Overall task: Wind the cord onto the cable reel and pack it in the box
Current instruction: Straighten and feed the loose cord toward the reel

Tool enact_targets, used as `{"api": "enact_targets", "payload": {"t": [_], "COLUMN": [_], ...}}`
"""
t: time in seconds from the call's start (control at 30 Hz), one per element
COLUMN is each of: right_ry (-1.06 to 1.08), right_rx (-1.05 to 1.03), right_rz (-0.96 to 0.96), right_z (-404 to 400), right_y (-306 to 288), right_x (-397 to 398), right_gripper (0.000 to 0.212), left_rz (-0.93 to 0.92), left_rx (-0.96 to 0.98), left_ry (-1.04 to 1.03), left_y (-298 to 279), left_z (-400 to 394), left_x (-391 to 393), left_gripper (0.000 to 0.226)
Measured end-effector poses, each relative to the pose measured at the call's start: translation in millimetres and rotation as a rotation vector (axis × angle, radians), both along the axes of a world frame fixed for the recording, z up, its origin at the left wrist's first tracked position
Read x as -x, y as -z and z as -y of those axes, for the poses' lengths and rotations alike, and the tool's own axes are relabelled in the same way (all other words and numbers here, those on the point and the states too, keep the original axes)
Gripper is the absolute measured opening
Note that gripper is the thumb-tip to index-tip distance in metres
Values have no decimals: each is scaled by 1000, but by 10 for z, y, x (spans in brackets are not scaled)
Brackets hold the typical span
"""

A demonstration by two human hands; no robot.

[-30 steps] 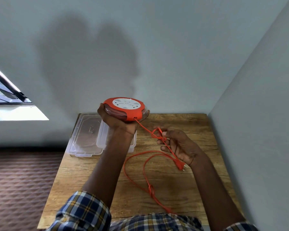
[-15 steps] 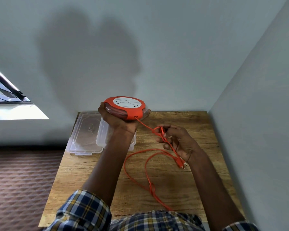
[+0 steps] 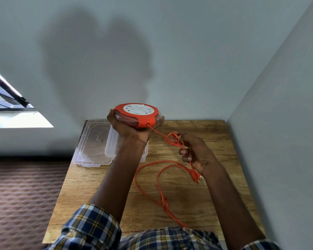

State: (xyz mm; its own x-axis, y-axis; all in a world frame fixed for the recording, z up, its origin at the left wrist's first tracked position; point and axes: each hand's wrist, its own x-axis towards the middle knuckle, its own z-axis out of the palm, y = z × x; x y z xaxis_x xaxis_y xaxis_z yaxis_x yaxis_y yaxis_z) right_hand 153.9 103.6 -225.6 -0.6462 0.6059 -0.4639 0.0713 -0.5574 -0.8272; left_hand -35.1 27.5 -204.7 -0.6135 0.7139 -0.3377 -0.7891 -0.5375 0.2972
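the left hand [image 3: 128, 127] cups the orange cable reel [image 3: 137, 114] from below, held above the table [image 3: 98, 177]. the right hand [image 3: 193, 152] curls round the orange cord [image 3: 173, 141], loops trailing across the wood, plug [image 3: 197, 177] by the wrist. the clear box [image 3: 110, 141] lies behind the left forearm.
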Motion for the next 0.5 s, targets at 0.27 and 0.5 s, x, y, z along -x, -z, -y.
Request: {"api": "enact_targets", "payload": {"t": [0.27, 0.5], "right_ry": [152, 237], "right_rx": [-243, -19], "right_rz": [188, 1], "right_z": [-12, -91], "right_y": [32, 100], "right_x": [-6, -87], "right_gripper": [15, 23], "left_rz": [-30, 24], "left_rx": [-10, -26], "left_ry": [20, 21], "left_y": [-29, -17], "left_z": [2, 47], "left_x": [9, 74], "left_gripper": [89, 90]}}
